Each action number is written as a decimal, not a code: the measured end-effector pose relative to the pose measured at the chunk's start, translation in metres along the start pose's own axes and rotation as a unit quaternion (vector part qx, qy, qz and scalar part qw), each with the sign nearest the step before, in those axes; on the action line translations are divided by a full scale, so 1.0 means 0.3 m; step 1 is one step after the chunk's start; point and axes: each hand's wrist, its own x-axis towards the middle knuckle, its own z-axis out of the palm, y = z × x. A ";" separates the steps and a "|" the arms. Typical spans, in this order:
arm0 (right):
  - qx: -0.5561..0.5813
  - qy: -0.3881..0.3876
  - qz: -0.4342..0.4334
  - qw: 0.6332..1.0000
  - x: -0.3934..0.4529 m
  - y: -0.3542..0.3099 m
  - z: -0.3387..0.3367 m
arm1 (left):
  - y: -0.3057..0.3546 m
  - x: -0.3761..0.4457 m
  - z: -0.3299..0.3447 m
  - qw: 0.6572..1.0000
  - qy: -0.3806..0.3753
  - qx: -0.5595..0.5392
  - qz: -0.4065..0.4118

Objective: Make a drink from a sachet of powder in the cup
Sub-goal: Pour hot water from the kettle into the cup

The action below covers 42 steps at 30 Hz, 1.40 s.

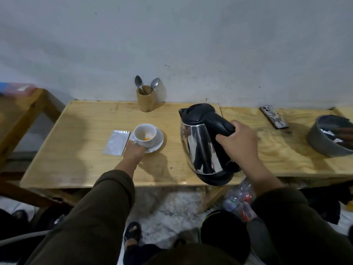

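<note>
Right hand (239, 142) wrapped tight around the black handle of the kettle (204, 144); kettle tilted, right of the cup (144, 135). Left hand (134, 150) grips the cup's handle, fingers closed. Cup sits on saucer (159, 140), orange powder at bottom. Silver sachet (116, 142) lies flat just left of cup. Spoon holder (146, 99) behind cup, by wall.

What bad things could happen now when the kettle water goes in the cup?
The right hand holds the kettle tilted, spout still away from the cup; hot water might splash onto the left hand steadying the saucer. A quick pour could scatter the orange powder or overflow. The cup may slide on its saucer.
</note>
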 end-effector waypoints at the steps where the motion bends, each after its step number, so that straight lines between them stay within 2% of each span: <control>1: -0.025 -0.012 -0.021 0.999 0.023 -0.030 -0.001 | 0.002 -0.002 -0.004 1.000 -0.004 0.001 -0.002; 10: -0.174 -0.142 -0.129 0.966 0.175 -0.255 0.114 | 0.011 0.000 -0.031 0.999 -0.022 0.043 -0.008; 18: -0.233 -0.213 -0.115 0.942 0.227 -0.367 0.196 | 0.006 -0.006 -0.061 0.998 -0.035 0.044 -0.027; 24: -0.270 -0.221 -0.112 0.930 0.240 -0.384 0.201 | 0.022 -0.026 -0.048 0.998 -0.045 0.035 -0.034; 26: -0.280 -0.226 -0.130 0.924 0.248 -0.465 0.251 | 0.004 0.011 -0.109 0.997 -0.041 0.048 -0.037; 32: -0.320 -0.228 -0.143 0.908 0.252 -0.478 0.263 | -0.003 -0.004 -0.096 0.993 -0.058 0.101 0.026; 42: -0.352 -0.230 -0.156 0.894 0.250 -0.511 0.264 | -0.012 0.013 -0.105 0.993 -0.071 0.092 -0.004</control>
